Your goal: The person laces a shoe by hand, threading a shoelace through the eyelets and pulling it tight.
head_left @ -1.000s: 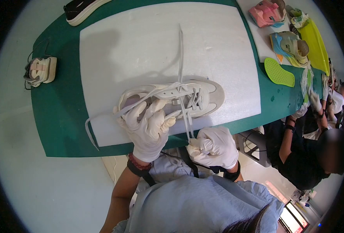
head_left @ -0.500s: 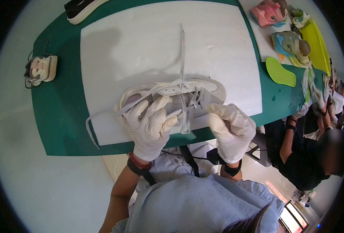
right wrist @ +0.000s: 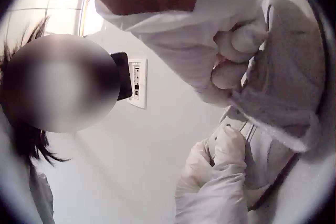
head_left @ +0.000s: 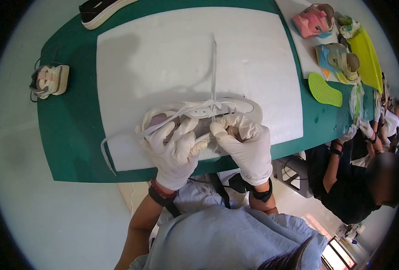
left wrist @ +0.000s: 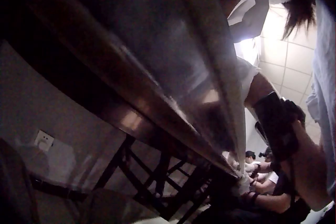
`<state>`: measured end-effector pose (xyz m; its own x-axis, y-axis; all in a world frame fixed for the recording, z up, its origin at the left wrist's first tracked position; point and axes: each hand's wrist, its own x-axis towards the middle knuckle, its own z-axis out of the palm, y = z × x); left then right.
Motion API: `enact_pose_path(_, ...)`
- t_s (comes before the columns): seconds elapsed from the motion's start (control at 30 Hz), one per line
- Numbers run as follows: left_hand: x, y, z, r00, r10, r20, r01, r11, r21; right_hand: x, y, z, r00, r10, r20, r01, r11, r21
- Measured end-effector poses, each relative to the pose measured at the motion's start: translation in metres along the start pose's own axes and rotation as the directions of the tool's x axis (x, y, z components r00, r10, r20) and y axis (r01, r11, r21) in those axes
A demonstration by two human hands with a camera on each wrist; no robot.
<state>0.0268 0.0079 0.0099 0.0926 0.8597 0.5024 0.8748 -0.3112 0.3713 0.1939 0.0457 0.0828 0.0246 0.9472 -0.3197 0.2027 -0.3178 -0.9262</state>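
Observation:
A white lace-up sneaker (head_left: 256,111) lies sideways on the white sheet, toe to the right. My gloved left hand (head_left: 174,155) grips its near side by the opening, several fingers reaching inside. My gloved right hand (head_left: 247,144) is over the lacing, fingers curled, thumb and forefinger pinching the white shoelace (head_left: 214,72) where it crosses the shoe. One lace end stretches away across the sheet; the other trails left past the heel. In the right wrist view the shoe's side (right wrist: 294,66) shows beside both gloves. The left wrist view is dark and does not show the hand.
The white foam sheet (head_left: 172,45) covers much of the green table (head_left: 73,148). A small shoe (head_left: 51,81) sits at left, a black shoe (head_left: 102,12) at the far edge. At right are colourful shoes (head_left: 314,21), a green insole (head_left: 324,90), a yellow-green tray (head_left: 365,56) and another person (head_left: 343,180).
My right hand let go of the lace it held near the table edge, swung right, then came back left onto the lacing. My left hand has stayed on the shoe.

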Motion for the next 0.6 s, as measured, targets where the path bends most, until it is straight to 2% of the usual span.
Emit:
enact_pose_path(0.03, 0.000, 0.000, 0.002, 1.000, -0.008, -0.017, 0.008, 1.000, -0.001, -0.002, 0.002, 0.001, 1.000, -0.004, -0.016, 0.005, 0.997, 0.077)
enact_pose_path(0.13, 0.000, 0.002, 0.007, 0.997, -0.058, -0.060, 0.057, 0.998, -0.017, -0.011, 0.008, -0.005, 0.996, -0.090, -0.021, 0.089, 0.995, -0.046)
enact_pose_path(0.27, 0.000, 0.001, 0.007, 0.997, -0.051, -0.050, 0.050, 0.999, -0.021, -0.027, 0.014, -0.014, 0.999, -0.039, 0.017, 0.040, 0.998, -0.053)
enact_pose_path(0.47, 0.005, 0.001, 0.003, 0.998, -0.045, -0.032, 0.044, 0.999, -0.023, -0.033, 0.023, -0.022, 0.946, -0.294, 0.136, 0.317, 0.925, -0.208)
enact_pose_path(0.6, 0.006, 0.001, -0.001, 0.999, 0.028, -0.043, -0.028, 1.000, -0.008, -0.035, 0.025, -0.023, 0.911, -0.361, 0.200, 0.406, 0.869, -0.283)
